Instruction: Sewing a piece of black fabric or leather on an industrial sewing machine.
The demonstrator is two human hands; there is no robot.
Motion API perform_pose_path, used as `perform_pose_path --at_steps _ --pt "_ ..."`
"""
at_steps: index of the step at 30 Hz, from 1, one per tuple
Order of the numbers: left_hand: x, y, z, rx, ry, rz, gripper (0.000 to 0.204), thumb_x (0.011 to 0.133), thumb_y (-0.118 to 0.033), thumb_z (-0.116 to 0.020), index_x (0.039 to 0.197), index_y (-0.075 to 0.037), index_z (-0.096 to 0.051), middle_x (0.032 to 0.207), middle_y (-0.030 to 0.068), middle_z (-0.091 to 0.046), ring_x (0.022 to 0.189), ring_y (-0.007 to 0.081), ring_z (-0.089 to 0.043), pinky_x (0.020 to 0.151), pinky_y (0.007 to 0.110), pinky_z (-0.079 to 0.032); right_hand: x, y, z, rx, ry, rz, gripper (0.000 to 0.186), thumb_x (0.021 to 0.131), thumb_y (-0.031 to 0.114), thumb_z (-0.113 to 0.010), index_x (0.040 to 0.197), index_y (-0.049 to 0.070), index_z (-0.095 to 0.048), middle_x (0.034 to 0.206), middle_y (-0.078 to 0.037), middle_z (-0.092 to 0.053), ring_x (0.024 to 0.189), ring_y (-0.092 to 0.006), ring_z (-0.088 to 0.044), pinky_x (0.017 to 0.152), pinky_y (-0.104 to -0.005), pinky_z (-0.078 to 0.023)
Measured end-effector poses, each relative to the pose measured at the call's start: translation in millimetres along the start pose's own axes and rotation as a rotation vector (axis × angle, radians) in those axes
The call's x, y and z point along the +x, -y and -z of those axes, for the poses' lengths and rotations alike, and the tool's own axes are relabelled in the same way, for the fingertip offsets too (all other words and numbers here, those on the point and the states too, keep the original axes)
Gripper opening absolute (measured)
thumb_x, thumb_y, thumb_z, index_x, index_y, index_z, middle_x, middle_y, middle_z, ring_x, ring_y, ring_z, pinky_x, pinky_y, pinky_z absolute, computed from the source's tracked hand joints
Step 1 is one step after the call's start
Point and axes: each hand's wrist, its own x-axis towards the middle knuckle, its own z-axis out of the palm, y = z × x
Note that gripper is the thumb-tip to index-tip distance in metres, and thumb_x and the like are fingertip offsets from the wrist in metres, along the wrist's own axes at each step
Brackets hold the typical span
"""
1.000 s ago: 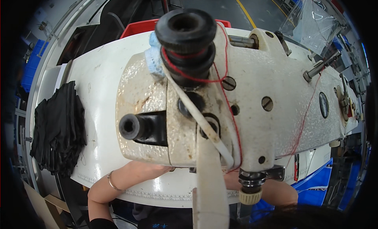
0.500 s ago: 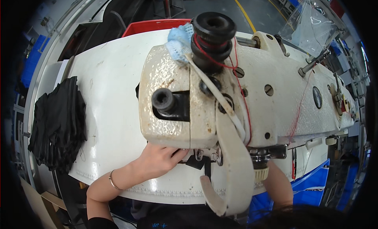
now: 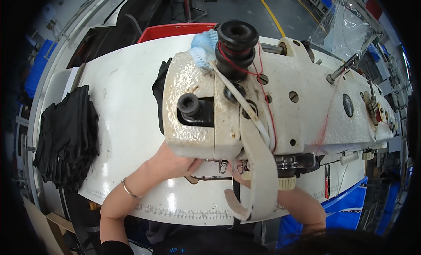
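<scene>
A cream sewing machine [image 3: 307, 110] fills the centre, with black knobs [image 3: 237, 35], red thread and light blue cloth [image 3: 201, 48] on top. My left hand [image 3: 173, 163], with a bracelet on its wrist, reaches under the machine head with fingers curled; whatever they grip is hidden. My right hand [image 3: 241, 176] is by the presser foot [image 3: 223, 166], mostly behind machine parts, its fingers unclear. Dark fabric [image 3: 160, 90] shows behind the head. A pile of black fabric pieces [image 3: 66, 136] lies on the white table [image 3: 120, 105], left of the machine.
A red bin [image 3: 162, 32] stands beyond the table, near a dark surface and a grey floor with yellow lines [image 3: 274, 16]. Blue bins [image 3: 37, 68] are at the left. Clear plastic sheeting [image 3: 337, 31] is at upper right, blue material [image 3: 342, 206] at lower right.
The machine appears smaller and higher as my view shifts. My left hand has moved forward under the head, dark fabric has appeared behind it, and more of my right hand shows.
</scene>
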Motion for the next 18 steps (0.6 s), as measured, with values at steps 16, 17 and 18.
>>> perform_pose_path --at_steps 16,17,18 --pt "-43.2 -45.4 36.4 -0.023 0.273 -0.156 0.048 0.072 -0.015 -0.072 0.116 -0.008 -0.055 0.129 0.0100 -0.042 0.097 0.0293 -0.053 0.093 0.037 -0.037 -48.9 58.8 -17.7 0.334 0.614 0.274 0.027 0.088 0.022 -0.066 0.107 0.004 -0.067 0.091 -0.009 -0.059 0.092 -0.0221 -0.055 0.083 -0.0317 -0.045" --pt "-42.6 -42.0 35.5 -0.139 0.337 -0.203 0.037 0.073 -0.015 -0.072 0.105 -0.007 -0.057 0.115 0.0097 -0.051 0.094 0.0273 -0.053 0.097 0.038 -0.034 -50.9 59.5 -19.0 0.511 0.653 0.158 0.026 0.088 0.022 -0.065 0.106 0.004 -0.067 0.092 -0.007 -0.061 0.091 -0.0185 -0.056 0.082 -0.0300 -0.045" --pt "-42.0 -36.1 36.5 -0.114 0.327 -0.232 0.037 0.073 -0.015 -0.072 0.105 -0.007 -0.057 0.115 0.0097 -0.051 0.094 0.0273 -0.053 0.097 0.038 -0.034 -52.1 59.5 -20.6 0.678 0.712 0.005 0.025 0.089 0.022 -0.064 0.106 0.004 -0.068 0.094 -0.006 -0.063 0.090 -0.0148 -0.058 0.081 -0.0282 -0.046"
